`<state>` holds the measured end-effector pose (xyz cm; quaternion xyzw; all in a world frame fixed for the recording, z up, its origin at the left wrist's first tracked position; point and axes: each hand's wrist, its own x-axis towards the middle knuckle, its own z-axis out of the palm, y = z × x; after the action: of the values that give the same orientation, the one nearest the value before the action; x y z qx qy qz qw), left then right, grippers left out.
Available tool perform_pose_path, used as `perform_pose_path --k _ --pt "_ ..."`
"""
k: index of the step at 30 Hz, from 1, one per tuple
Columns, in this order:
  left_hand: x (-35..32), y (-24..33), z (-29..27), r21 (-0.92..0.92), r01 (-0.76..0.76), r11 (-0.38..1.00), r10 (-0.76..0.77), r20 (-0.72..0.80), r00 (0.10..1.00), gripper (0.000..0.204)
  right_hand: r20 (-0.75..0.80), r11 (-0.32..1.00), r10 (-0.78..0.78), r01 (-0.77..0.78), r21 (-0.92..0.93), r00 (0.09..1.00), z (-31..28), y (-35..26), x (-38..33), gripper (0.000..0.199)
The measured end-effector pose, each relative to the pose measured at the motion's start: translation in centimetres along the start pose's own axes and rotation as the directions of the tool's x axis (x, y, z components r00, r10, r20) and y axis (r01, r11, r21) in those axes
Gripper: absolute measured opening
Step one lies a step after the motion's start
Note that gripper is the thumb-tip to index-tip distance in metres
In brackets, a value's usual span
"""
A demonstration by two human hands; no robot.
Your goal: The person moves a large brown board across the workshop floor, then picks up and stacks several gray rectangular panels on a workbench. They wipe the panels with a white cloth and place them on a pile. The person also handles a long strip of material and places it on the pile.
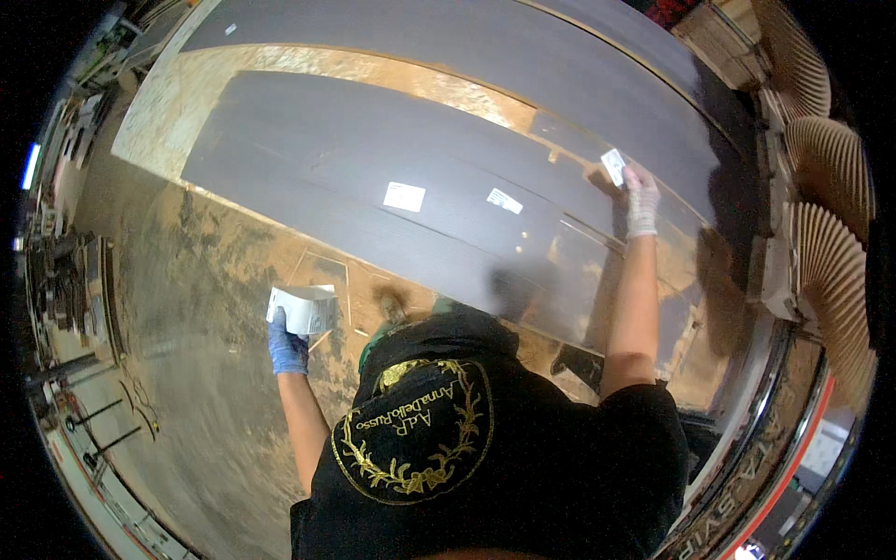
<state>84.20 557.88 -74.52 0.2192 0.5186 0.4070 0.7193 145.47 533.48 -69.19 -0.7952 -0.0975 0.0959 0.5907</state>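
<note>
My left hand (pixel 287 343), in a blue glove, is closed on a curled strip of white labels (pixel 310 310), held low at the left, off the near edge of the panels. Stretched far to the right, my right hand (pixel 640 198) wears a whitish glove and pinches a small white label (pixel 613 166) above the dark grey panels. Whether that label touches the surface I cannot tell. One white label (pixel 404 197) lies on the near grey panel (pixel 308 159), and another label (pixel 505 201) is to its right.
Beneath the grey panels lies a light chipboard sheet (pixel 149 126). A far grey panel (pixel 392 37) bears a small label (pixel 231 30). Pleated brown hoses or bellows (pixel 821 252) line the right side. Thin wood strips and dust are scattered on the floor (pixel 205 401). Dark racks (pixel 84 289) stand left.
</note>
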Motion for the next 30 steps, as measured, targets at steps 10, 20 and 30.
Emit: perform_pose_path --k 10,20,30 --pt "0.1 0.1 2.1 0.017 -0.01 1.0 0.009 0.051 0.999 0.047 0.156 0.29 0.002 0.149 -0.945 0.988 7.6 -2.4 -3.9 0.047" --pt "-1.4 -2.5 0.6 -0.063 0.05 0.997 -0.051 -0.022 0.998 0.047 0.693 0.202 -0.111 0.699 -0.686 0.712 3.5 -0.2 -4.0 0.083" --pt "-1.2 -4.7 5.6 -0.144 0.165 0.976 -0.15 0.112 0.982 0.045 0.793 0.541 -0.055 0.686 -0.487 0.607 8.8 -1.7 -1.1 0.058"
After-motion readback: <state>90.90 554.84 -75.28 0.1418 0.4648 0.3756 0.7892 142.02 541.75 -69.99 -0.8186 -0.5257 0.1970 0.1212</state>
